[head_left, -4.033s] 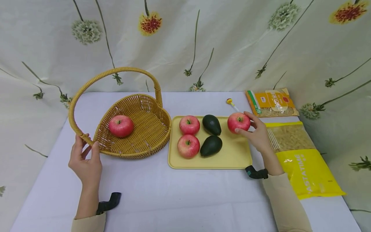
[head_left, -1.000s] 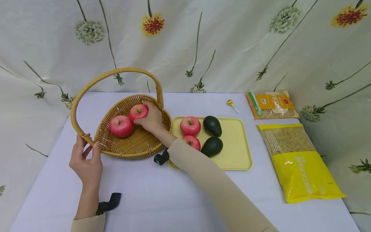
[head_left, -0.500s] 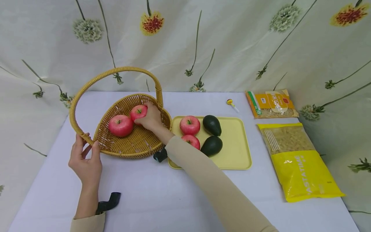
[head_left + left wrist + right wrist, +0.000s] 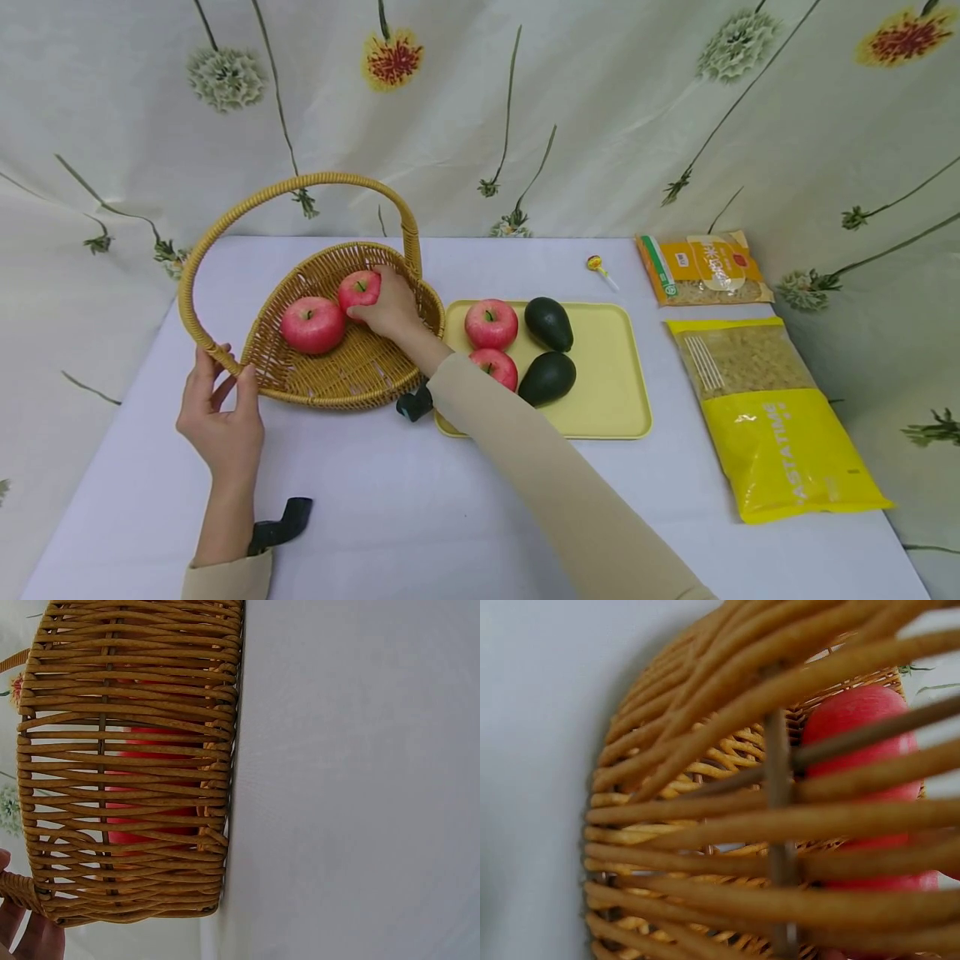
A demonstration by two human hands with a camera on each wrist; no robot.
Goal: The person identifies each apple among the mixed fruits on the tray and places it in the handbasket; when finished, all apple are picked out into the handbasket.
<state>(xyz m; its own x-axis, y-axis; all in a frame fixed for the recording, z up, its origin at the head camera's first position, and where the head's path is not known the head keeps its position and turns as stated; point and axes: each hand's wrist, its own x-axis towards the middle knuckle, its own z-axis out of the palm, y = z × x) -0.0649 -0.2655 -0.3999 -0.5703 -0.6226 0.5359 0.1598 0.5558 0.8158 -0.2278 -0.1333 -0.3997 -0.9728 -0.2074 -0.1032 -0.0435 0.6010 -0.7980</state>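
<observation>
In the head view, my left hand (image 4: 223, 421) pinches the near left end of the handle (image 4: 197, 312) of a wicker basket (image 4: 348, 387). My right hand (image 4: 395, 308) reaches in under the handle and grips a red apple (image 4: 357, 288) inside the basket. Just left of it lies a second apple (image 4: 312, 326). Through the weave in the left wrist view, red apple skin (image 4: 154, 795) shows behind the basket wall (image 4: 127, 765). The right wrist view looks through the basket's side (image 4: 780, 825) at red fruit (image 4: 862, 727).
A yellow tray (image 4: 611, 392) right of the basket bears two apples (image 4: 491, 324) and two avocados (image 4: 548, 324); the right sleeve (image 4: 540, 467) crosses its near left corner. Beyond are a lollipop (image 4: 597, 267), an orange food packet (image 4: 705, 268) and a yellow pasta bag (image 4: 787, 450).
Since the oldest frame, my right hand has carried an apple from the tray's right side leftward into the basket. Over the last second both hands have stayed almost still.
</observation>
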